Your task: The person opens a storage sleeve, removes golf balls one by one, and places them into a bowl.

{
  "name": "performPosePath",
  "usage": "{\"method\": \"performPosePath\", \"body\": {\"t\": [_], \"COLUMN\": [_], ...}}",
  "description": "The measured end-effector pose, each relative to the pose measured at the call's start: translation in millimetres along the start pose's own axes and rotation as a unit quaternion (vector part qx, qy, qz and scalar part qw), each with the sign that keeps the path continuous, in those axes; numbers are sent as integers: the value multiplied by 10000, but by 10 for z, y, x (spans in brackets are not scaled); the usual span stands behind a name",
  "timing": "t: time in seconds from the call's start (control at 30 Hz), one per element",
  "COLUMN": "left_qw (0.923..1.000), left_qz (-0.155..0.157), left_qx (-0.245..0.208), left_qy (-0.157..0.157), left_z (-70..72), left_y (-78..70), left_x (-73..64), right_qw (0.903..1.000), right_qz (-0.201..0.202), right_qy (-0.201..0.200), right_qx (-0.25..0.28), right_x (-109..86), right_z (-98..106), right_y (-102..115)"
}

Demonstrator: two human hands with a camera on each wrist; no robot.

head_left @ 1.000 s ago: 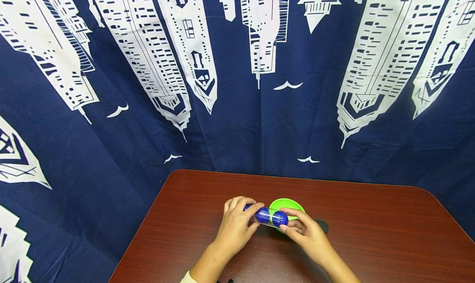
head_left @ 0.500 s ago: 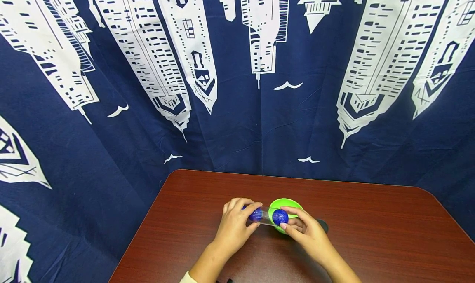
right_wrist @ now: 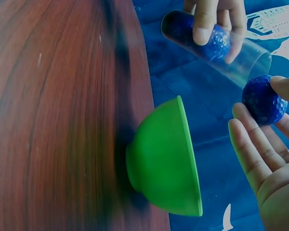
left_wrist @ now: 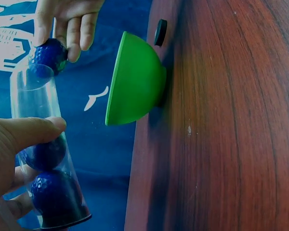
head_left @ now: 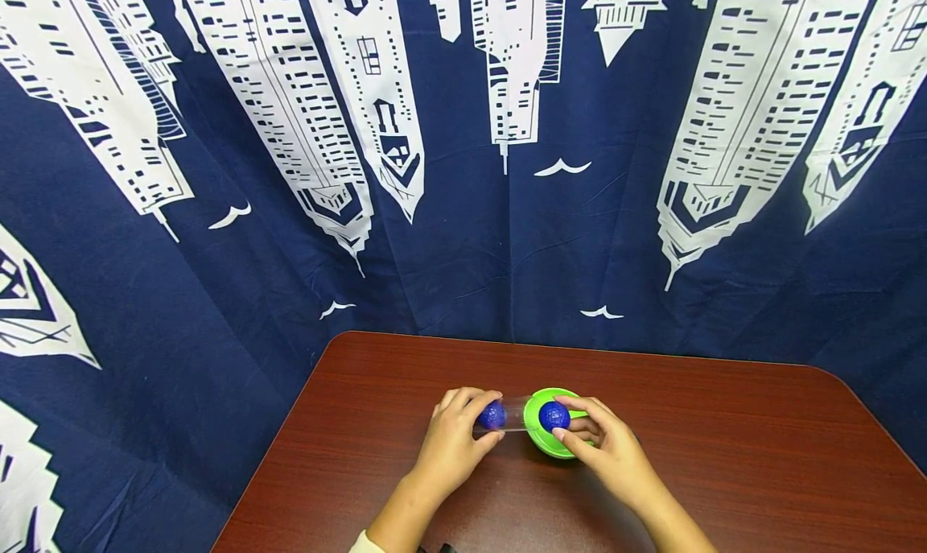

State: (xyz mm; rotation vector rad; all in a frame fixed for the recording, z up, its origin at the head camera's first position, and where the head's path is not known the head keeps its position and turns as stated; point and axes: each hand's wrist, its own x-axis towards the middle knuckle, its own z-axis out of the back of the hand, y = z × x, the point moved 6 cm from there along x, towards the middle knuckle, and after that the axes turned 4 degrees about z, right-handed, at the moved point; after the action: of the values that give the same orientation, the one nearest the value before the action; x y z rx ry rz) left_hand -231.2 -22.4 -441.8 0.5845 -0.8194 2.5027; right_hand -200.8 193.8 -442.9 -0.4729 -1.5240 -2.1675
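Note:
A clear plastic tube lies in the grip of my left hand, thumb and fingers wrapped round it. Inside it the left wrist view shows two dimpled blue golf balls, an upper ball and a lower ball near the dark end cap. My right hand pinches another blue golf ball between thumb and fingers, just outside the tube's open mouth. Below that ball, a green bowl stands upright on the table; its inside is partly hidden in the head view.
A black disc lies on the brown wooden table beyond the bowl, mostly behind my right hand in the head view. A small dark object shows at the bottom edge. Behind the table hangs a blue cloth with white buildings.
The right hand has drawn one golf ball rightward out of the tube, away from its mouth. The balls inside have slid back toward the left hand. The bowl stays put.

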Motion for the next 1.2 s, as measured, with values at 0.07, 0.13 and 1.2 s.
{"method": "performPosePath", "body": {"t": [0.07, 0.13, 1.2], "left_qw": [9998, 9994, 9857], "left_qz": [79, 176, 996], "left_qx": [-164, -295, -1301], "left_qy": [23, 69, 396], "left_z": [-6, -17, -51], "left_y": [24, 48, 163], "left_x": [2, 1, 0], "right_qw": [10000, 9999, 9499], "right_qz": [1, -2, -111], "right_qy": [-28, -40, 953], "right_qx": [-48, -129, -2975], "right_x": [7, 15, 165], "right_z": [15, 28, -122], "right_y": [-15, -37, -413]}}
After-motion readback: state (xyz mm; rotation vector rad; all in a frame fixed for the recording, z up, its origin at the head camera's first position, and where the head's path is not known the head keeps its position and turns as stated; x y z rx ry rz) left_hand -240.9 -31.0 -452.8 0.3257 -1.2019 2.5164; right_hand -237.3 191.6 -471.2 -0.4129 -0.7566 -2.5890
